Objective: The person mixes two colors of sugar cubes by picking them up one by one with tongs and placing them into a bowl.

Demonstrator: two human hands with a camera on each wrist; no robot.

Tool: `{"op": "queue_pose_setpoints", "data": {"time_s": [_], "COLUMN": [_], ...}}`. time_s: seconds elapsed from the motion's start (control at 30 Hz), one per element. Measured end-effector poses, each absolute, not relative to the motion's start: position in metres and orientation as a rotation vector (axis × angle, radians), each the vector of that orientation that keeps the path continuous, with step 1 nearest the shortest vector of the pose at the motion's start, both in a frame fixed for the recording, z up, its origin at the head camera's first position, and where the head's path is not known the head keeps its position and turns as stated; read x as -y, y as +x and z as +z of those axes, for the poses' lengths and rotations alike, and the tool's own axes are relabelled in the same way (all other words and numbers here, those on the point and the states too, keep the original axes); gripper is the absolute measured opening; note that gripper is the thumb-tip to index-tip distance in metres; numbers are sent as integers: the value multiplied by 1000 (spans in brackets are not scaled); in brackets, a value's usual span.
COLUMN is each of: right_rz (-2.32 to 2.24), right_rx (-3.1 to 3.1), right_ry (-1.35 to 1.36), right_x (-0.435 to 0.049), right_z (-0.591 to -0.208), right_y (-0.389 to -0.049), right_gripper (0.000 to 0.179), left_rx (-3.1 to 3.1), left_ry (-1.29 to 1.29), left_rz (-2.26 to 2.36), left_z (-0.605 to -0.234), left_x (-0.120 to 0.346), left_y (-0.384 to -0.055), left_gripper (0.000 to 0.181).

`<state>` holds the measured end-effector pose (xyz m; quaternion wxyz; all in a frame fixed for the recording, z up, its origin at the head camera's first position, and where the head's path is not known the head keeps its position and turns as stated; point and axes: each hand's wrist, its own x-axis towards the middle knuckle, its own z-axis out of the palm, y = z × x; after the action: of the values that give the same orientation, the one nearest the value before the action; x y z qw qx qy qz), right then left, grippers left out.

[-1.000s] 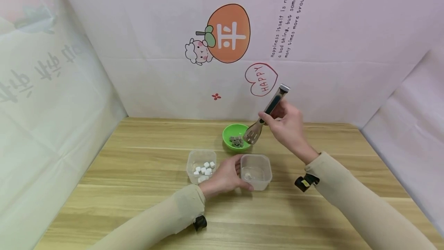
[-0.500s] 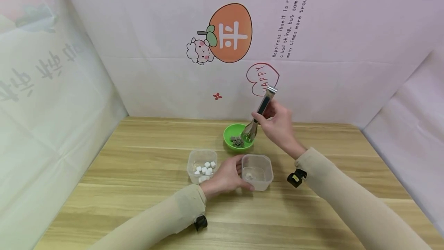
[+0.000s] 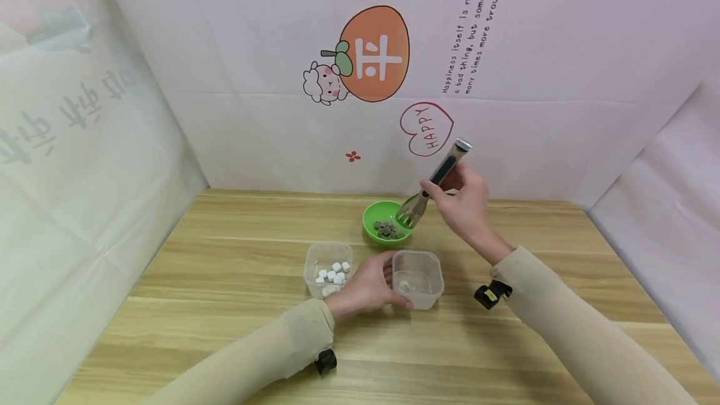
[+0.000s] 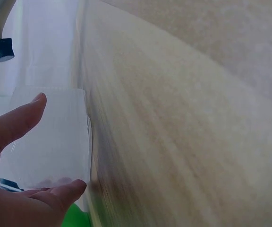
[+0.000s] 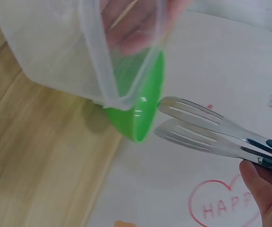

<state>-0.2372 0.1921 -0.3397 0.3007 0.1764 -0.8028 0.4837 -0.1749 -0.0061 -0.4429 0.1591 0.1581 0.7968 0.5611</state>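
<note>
My right hand (image 3: 464, 202) holds a pair of steel tongs (image 3: 413, 210) with dark handle grips, thumb on one side. Their slotted heads slant down over the right rim of a green bowl (image 3: 368, 212). In the right wrist view the two arms of the tongs (image 5: 192, 113) stand slightly apart, with nothing visible between them. Small grey-brown cubes (image 3: 387, 229) lie in the bowl. My left hand (image 3: 370, 285) grips the left side of a clear plastic container (image 3: 430, 297), thumb at the front and fingers behind; in the left wrist view, thumb and fingers flank the container (image 4: 55, 137).
Another clear container (image 3: 310, 267) with several white cubes (image 3: 330, 275) stands left of my left hand, partly hidden by it. The wooden table (image 3: 225, 249) meets a printed white cloth wall (image 3: 270, 142) behind the bowl.
The tongs dipped left into the bowl half a second ago, and have now drawn back up and right to its rim. My left hand and the container stay where they were.
</note>
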Motion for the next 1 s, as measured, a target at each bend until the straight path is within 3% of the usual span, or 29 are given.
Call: {"op": "queue_pose_setpoints", "data": {"time_s": [0.43,1.0], "right_rz": [1276,1197], "right_rx": [2023,2164], "right_ry": [427,254], "right_x": [-233,-270], "right_z": [-321,-340], "right_y": [-167,-102], "right_gripper": [24,29], "left_rx": [-2250,-2248], "left_ry": [412,416], "left_rz": [1644,1642], "left_z": [-442,-443], "left_x": [5,2], "left_y": [-174,-172], "left_gripper": [105,104]}}
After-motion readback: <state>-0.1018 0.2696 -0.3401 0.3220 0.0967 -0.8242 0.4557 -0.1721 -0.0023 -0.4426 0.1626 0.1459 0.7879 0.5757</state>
